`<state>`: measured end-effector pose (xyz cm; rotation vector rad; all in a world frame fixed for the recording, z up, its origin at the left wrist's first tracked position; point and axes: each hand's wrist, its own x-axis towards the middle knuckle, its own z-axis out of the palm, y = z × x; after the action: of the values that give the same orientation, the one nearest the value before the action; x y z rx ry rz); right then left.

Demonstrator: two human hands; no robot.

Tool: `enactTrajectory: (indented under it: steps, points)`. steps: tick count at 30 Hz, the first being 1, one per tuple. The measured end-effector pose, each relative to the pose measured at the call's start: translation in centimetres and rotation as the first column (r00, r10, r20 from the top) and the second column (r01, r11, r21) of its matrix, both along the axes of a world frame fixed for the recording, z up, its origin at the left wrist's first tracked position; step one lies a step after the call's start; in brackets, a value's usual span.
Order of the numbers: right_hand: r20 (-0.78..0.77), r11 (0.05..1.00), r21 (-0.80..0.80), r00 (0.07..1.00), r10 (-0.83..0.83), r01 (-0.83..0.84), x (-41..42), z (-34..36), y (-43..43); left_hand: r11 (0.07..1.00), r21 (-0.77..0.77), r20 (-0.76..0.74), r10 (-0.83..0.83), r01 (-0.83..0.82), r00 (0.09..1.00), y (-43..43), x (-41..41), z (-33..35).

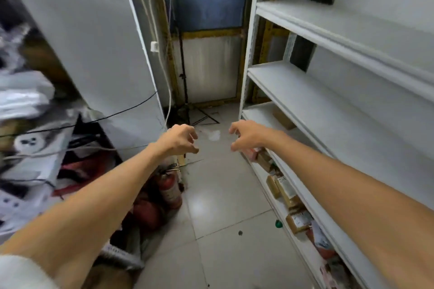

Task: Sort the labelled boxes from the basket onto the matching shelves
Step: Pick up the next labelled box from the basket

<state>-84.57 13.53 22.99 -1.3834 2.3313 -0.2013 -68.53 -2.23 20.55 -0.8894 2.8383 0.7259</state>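
Both hands reach out front over the floor tiles (pixel 223 195). Left hand (pixel 180 139) and right hand (pixel 249 137) have fingers loosely curled and hold nothing. Basket not in view. Several boxes (pixel 287 191) already sit on the bottom level of the white shelves (pixel 328 91), near right, so prob. partly done; how many are left, can't tell. Boxes are small brown cardboard w/ white labels, text too blurred to read.

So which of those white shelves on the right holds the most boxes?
The lowest shelf, just above the floor: a row of brown labelled boxes lies along it. The shelf above shows a single brown box.
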Motion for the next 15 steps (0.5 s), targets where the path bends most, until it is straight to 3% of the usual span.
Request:
enactTrajectory:
  steps: [4,8,15]
  points:
    - [0.001,0.971,0.009,0.971,0.239,-0.239,3.6,0.1,-6.1,0.982,0.004,-0.017,0.186,-0.186,0.982,-2.0,5.3,0.7]
    - [0.004,0.885,0.016,0.885,0.466,-0.466,7.8,0.4,-9.9,0.942,-0.021,0.014,0.336,-0.336,0.942,-1.8,10.4,0.9]
    - [-0.001,0.576,0.063,0.577,0.817,-0.815,18.4,0.4,-13.6,0.795,-0.02,0.052,0.606,-0.606,0.794,2.7,22.1,0.3]
